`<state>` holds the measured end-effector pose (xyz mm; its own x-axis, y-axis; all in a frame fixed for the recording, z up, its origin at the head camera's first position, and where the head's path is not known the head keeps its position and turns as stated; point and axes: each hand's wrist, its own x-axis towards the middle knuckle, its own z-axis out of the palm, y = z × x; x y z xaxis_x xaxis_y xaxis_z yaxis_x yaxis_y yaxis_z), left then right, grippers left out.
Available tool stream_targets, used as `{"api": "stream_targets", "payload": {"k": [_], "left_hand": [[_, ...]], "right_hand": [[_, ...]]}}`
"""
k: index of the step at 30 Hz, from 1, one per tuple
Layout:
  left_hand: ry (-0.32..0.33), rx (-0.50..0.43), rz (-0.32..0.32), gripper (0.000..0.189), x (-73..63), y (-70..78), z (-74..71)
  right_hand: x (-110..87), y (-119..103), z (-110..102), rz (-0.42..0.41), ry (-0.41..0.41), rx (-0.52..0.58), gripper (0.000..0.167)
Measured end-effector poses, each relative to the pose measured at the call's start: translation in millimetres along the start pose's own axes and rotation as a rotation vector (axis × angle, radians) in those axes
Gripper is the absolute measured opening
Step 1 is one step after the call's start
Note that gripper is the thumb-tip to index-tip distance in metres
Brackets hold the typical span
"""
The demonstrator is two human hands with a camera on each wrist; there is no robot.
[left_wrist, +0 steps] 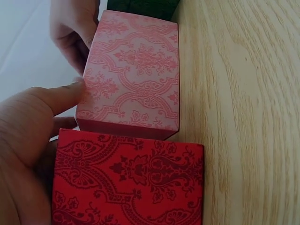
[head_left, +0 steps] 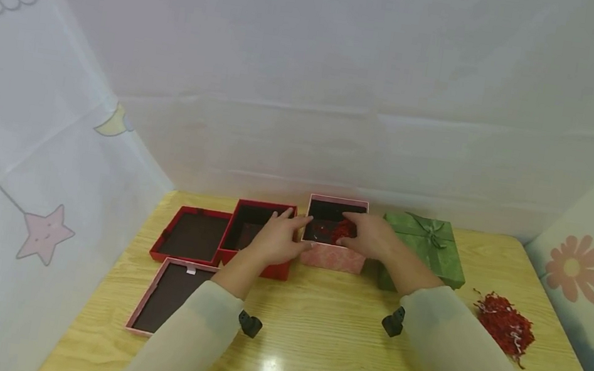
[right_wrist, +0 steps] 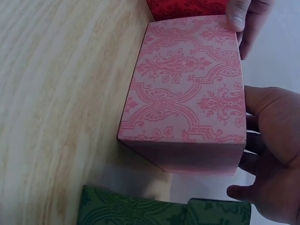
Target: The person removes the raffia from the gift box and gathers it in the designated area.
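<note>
Reporter: At the far middle of the surface [head_left: 321, 341], two bare hands meet over an open pink box [head_left: 332, 259]. What lies at the fingers?

Editor: Red shreds [head_left: 344, 231], inside the box at its right side, just left of the right hand [head_left: 372, 235], in the space between thumb and forefinger. We can name no long axis for the clump; the box's opening looks widest from left to right.

Reporter: Which hand is nearer the shreds?

Editor: The right, as we judge it. Across the opening, the left hand [head_left: 275, 239] rests by the near left corner, beside the red box [head_left: 279, 270], its fingers loosely spread and the thumb touching the pink rim.

Reporter: Do the right hand's fingers grasp the shreds?

Editor: We cannot tell; the dark interior hides whether they are pinched or released.

Reporter: What do the wrist cameras give us?

Editor: On the right wrist, we see fingers passing behind the rim, and a gap between the pink box and the green box [head_left: 419, 246] that the left wrist view conceals. Neither shows the shreds inside. For those, and the loose pile [head_left: 505, 326] at right, we need the head view.
</note>
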<state>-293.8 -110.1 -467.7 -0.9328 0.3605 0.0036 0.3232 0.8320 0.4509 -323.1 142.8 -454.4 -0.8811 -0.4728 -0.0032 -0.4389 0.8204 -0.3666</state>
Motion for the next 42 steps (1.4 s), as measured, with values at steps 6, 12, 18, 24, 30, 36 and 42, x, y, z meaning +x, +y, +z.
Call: {"api": "stream_targets", "payload": {"k": [6, 12, 18, 24, 30, 36, 42], "left_hand": [[-0.005, 0.038, -0.002, 0.067, -0.2, 4.3, 1.2], [0.009, 0.02, -0.034, 0.065, 0.7, 8.2, 4.2], [0.013, -0.035, -0.085, 0.066, -3.1, 9.7, 6.9], [0.008, -0.052, -0.099, 0.068, -5.0, 13.2, 8.5], [0.013, -0.083, -0.116, 0.069, -4.6, 17.3, 10.8], [0.012, -0.074, -0.123, 0.069, -3.7, 18.6, 15.1], [0.02, -0.077, -0.122, 0.068, -2.5, 19.0, 15.8]], "right_hand": [[7.3, -4.2, -0.9, -0.007, -0.044, -0.057, 0.074], [14.6, -6.6, 0.6, 0.035, -0.107, -0.123, 0.075], [17.7, -7.3, 6.4, 0.054, -0.171, -0.183, 0.063], [16.6, -3.8, 11.7, 0.08, -0.177, -0.209, 0.042], [14.1, -1.5, 10.0, 0.113, -0.166, -0.272, 0.024], [12.6, 1.4, 11.6, 0.109, -0.195, -0.317, 0.01], [13.3, 5.7, 13.6, 0.096, -0.147, -0.306, 0.01]]}}
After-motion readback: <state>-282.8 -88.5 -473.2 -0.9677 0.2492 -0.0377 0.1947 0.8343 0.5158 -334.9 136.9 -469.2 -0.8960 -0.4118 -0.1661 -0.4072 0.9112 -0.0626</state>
